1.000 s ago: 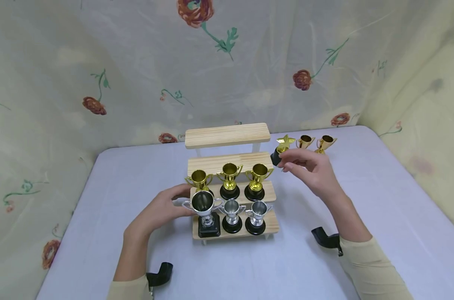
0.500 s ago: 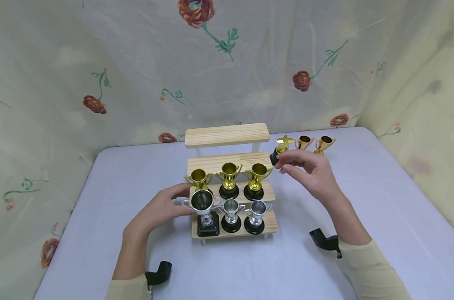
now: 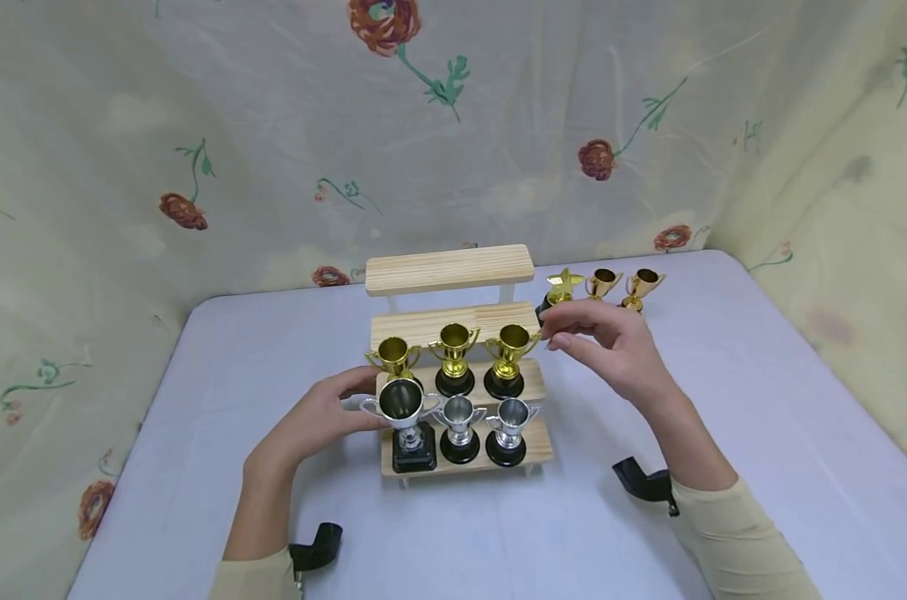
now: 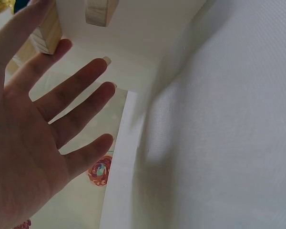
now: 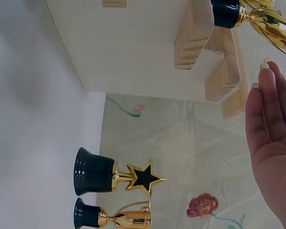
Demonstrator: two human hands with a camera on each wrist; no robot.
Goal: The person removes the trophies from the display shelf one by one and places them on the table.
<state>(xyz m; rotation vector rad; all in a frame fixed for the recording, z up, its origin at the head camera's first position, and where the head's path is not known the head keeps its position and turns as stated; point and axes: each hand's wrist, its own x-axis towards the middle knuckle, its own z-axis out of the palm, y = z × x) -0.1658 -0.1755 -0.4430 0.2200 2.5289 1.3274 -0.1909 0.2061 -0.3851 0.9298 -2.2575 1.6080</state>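
A wooden tiered stand [image 3: 450, 271] holds a front row of silver trophy cups, the left one a larger silver trophy [image 3: 404, 408] on a square base. Behind them is a row of gold trophy cups, ending in a right-hand gold trophy [image 3: 509, 358]. My left hand [image 3: 322, 421] is at the stand's left side; in the left wrist view its fingers are spread, a fingertip against a wooden shelf end [image 4: 48, 33]. Beside the stand's right end, my right hand [image 3: 611, 346] holds nothing. Its extended fingertips lie close to a gold trophy [image 5: 271, 29] in the right wrist view.
On the table [image 3: 453, 533] right of the stand, a gold star trophy [image 3: 563, 283] stands beside two small gold cups [image 3: 602, 283]. The upper two shelves carry no trophies. A flowered cloth [image 3: 273, 125] hangs behind the table.
The right hand has shifted slightly left, from overlapping the star trophy's base toward the stand. The head view has turned a little. The left hand and the trophies on the stand keep their places.
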